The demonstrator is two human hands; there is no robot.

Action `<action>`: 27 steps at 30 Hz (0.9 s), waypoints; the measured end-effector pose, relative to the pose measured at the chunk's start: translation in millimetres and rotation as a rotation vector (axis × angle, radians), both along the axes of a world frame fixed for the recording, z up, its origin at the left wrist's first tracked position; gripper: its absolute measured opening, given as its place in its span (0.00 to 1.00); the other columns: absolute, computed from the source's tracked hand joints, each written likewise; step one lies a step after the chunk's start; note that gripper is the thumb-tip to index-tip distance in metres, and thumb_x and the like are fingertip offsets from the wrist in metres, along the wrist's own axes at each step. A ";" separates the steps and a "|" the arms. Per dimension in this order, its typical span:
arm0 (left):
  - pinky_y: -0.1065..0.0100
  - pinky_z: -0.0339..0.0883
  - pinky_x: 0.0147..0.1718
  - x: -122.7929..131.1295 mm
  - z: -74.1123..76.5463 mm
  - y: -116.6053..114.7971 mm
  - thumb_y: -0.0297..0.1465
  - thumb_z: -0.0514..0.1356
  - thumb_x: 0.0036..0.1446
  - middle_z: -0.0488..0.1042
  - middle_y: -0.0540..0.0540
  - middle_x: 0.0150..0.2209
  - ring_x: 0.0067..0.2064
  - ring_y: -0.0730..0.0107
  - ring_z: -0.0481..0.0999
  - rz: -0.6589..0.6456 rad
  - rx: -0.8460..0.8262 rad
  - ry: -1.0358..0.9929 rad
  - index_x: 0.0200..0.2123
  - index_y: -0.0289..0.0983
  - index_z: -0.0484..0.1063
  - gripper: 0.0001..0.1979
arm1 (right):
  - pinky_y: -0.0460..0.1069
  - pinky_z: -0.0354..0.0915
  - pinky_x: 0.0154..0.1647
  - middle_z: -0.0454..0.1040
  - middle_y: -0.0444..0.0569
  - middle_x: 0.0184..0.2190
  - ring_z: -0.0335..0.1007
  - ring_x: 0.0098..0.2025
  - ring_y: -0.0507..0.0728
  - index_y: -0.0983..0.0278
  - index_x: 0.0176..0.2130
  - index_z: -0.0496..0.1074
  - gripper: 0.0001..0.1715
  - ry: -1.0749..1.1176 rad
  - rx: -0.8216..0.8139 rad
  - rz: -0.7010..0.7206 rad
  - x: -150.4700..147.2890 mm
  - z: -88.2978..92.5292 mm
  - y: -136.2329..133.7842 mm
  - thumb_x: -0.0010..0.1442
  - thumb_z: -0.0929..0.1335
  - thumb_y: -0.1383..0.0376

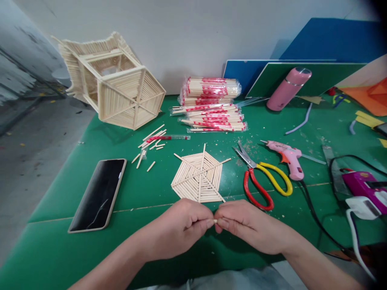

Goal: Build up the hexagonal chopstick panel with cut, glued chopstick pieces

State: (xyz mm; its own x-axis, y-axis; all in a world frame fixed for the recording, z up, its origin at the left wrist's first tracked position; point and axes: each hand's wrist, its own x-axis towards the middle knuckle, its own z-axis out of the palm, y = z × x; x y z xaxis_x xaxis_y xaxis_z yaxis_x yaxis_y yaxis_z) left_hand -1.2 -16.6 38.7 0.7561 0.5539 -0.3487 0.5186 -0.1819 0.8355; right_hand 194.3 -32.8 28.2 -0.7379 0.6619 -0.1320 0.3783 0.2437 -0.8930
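Note:
My left hand [189, 223] and my right hand [246, 225] meet at the front of the table, thumbs and fingers closed. Both pinch a short wooden stick [215, 221]; only a bit of it shows between the fingertips. Just beyond my hands lies a flat hexagonal web of wooden sticks [196, 177], with a few spoke ends jutting past its edge. Scissors [254, 165] with one red and one yellow handle lie open to its right. Short loose stick pieces [151, 166] are scattered to its left.
A wooden-stick lantern frame [130, 100] stands at the back left, near packs of wrapped chopsticks [211, 90]. A phone [98, 195] lies at left. On the right are a pink glue gun [290, 157] with its cord, a pink bottle [287, 90] and a purple power block [363, 189].

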 end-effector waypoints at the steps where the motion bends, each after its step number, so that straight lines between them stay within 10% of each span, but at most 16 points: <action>1: 0.76 0.54 0.25 -0.2 2.1 0.2 0.32 0.44 0.60 0.62 0.53 0.22 0.25 0.78 0.60 0.002 -0.019 -0.017 0.28 0.34 0.69 0.17 | 0.44 0.59 0.34 0.66 0.42 0.26 0.61 0.31 0.48 0.64 0.32 0.67 0.15 0.012 -0.011 -0.001 -0.1 1.1 -0.2 0.64 0.55 0.66; 13: 0.76 0.57 0.25 -3.4 -2.8 6.1 0.33 0.48 0.58 0.67 0.52 0.24 0.26 0.78 0.62 0.115 -0.153 -0.083 0.29 0.34 0.70 0.14 | 0.43 0.61 0.32 0.71 0.43 0.30 0.65 0.32 0.48 0.62 0.36 0.71 0.16 0.068 -0.136 -0.130 7.1 12.6 6.3 0.63 0.56 0.63; 17: 0.72 0.64 0.36 -20.6 -14.2 13.4 0.34 0.48 0.58 0.74 0.49 0.36 0.36 0.72 0.71 0.317 0.159 0.001 0.39 0.38 0.71 0.13 | 0.45 0.63 0.33 0.72 0.43 0.35 0.67 0.34 0.50 0.59 0.42 0.68 0.15 -0.005 -0.074 -0.357 12.1 -0.6 5.5 0.62 0.57 0.61; 21: 0.67 0.65 0.39 -54.5 -36.5 34.8 0.36 0.47 0.58 0.75 0.46 0.38 0.39 0.66 0.73 0.551 0.810 0.300 0.39 0.38 0.71 0.15 | 0.45 0.63 0.27 0.71 0.45 0.28 0.65 0.28 0.51 0.61 0.41 0.68 0.16 -0.071 0.055 -0.661 23.6 -20.2 3.0 0.61 0.57 0.58; 27: 0.64 0.63 0.32 -75.3 -69.5 62.7 0.34 0.47 0.57 0.71 0.43 0.30 0.33 0.63 0.70 0.577 1.001 0.440 0.35 0.36 0.73 0.16 | 0.48 0.65 0.34 0.73 0.48 0.35 0.69 0.35 0.55 0.62 0.45 0.67 0.16 -0.167 0.173 -0.760 26.4 -32.9 -5.0 0.60 0.58 0.60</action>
